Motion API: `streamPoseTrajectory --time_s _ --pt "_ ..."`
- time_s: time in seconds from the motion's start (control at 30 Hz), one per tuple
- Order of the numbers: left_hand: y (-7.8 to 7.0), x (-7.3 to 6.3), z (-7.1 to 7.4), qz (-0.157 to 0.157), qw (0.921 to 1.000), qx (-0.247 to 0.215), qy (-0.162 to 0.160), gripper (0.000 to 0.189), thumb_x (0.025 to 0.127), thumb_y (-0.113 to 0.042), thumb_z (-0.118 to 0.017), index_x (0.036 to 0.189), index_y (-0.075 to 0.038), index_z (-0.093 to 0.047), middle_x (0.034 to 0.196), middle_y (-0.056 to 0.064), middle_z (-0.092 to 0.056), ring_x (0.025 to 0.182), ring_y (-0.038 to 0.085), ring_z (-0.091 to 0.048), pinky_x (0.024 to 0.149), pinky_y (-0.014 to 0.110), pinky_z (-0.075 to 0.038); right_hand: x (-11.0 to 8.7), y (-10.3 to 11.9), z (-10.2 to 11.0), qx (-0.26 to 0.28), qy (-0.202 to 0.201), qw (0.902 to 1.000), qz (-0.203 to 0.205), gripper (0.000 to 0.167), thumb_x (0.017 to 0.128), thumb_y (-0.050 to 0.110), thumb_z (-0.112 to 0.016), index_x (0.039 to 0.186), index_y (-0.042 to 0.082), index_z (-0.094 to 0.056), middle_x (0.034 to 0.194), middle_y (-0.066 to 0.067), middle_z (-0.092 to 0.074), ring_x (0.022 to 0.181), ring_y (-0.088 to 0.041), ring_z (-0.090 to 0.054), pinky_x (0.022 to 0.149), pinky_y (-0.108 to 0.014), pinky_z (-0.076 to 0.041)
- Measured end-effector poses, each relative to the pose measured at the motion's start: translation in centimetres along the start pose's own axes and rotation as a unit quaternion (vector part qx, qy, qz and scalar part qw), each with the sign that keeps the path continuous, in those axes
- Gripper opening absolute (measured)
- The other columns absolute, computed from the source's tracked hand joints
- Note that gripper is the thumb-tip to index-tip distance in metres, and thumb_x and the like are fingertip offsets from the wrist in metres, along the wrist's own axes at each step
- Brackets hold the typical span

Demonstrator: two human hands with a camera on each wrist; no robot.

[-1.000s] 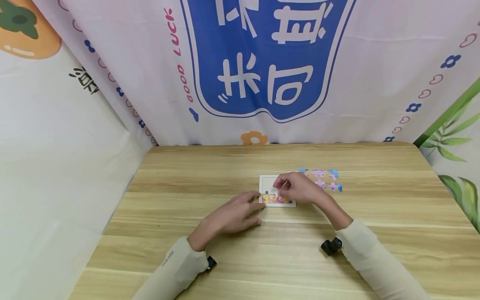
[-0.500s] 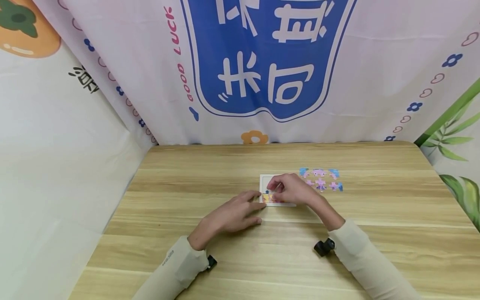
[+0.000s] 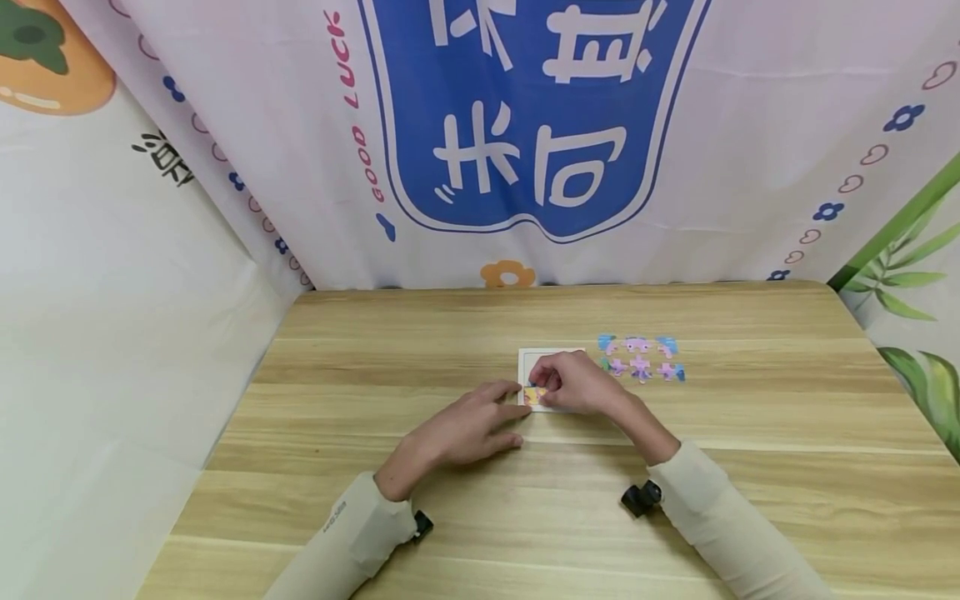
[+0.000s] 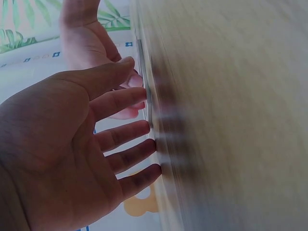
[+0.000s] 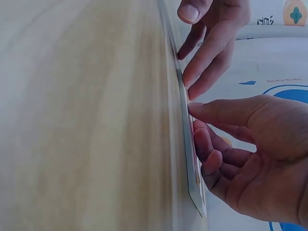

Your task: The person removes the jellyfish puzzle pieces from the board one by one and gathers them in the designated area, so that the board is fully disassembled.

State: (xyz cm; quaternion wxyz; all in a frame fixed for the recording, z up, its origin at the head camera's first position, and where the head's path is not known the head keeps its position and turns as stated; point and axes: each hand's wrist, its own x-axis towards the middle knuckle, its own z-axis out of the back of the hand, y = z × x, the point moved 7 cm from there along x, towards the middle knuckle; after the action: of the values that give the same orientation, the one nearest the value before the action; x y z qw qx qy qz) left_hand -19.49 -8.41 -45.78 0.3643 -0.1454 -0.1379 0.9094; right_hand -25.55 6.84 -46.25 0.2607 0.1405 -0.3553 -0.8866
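A small white-bordered jigsaw puzzle board [image 3: 522, 367] lies flat on the table, with yellow and pink puzzle pieces [image 3: 532, 395] along its near side. My left hand [image 3: 468, 429] has its fingers spread and touches the board's left edge; in the left wrist view that hand [image 4: 91, 139] shows straight fingers and an open palm. Over the board, my right hand [image 3: 577, 383] has its thumb and fingertips down at the pieces. In the right wrist view this hand [image 5: 260, 149] puts its thumb tip on the board's surface with other fingers curled; I cannot tell whether it pinches a piece.
Several loose blue, pink and purple puzzle pieces [image 3: 640, 367] lie in two rows just right of the board. A printed cloth [image 3: 660, 250] hangs behind the table's far edge. The wooden table [image 3: 525, 517] extends in front and to both sides.
My right hand has moved left and slightly nearer across the board, covering more of the pieces on its near side. The loose pieces show more fully. My left hand stays put.
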Motion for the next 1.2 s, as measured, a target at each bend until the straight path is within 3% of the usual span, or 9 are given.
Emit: streamPoseTrajectory --time_s 0.6,0.9,1.2 --pt "0.00 0.11 0.04 0.000 1.0000 -0.009 0.002 0.050 0.109 -0.039 -0.064 0.154 -0.015 -0.061 0.169 0.015 -0.043 0.158 0.032 -0.040 0.128 0.051 -0.039 -0.13 -0.01 0.04 0.000 -0.008 1.0000 0.002 0.027 0.090 -0.002 -0.080 0.116 0.005 -0.076 0.097 -0.004 -0.072 0.084 -0.009 -0.065 0.079 -0.025 -0.058" --pt "0.05 0.11 0.07 0.003 0.9999 -0.009 0.003 0.051 0.109 -0.039 -0.064 0.154 -0.015 -0.061 0.170 0.015 -0.042 0.158 0.032 -0.040 0.128 0.050 -0.039 -0.16 -0.15 0.04 0.019 -0.005 0.9998 -0.001 0.017 0.102 0.003 -0.065 0.116 0.007 -0.075 0.094 -0.002 -0.076 0.081 -0.009 -0.067 0.075 -0.029 -0.057" --pt "-0.01 0.03 0.13 -0.001 0.9999 -0.010 0.001 0.050 0.109 -0.038 -0.065 0.153 -0.015 -0.062 0.169 0.015 -0.043 0.158 0.032 -0.040 0.128 0.050 -0.039 -0.36 -0.53 0.36 0.056 0.001 0.9984 0.004 0.018 0.104 0.004 -0.062 0.118 0.005 -0.075 0.095 -0.004 -0.076 0.076 -0.012 -0.067 0.069 -0.026 -0.055"
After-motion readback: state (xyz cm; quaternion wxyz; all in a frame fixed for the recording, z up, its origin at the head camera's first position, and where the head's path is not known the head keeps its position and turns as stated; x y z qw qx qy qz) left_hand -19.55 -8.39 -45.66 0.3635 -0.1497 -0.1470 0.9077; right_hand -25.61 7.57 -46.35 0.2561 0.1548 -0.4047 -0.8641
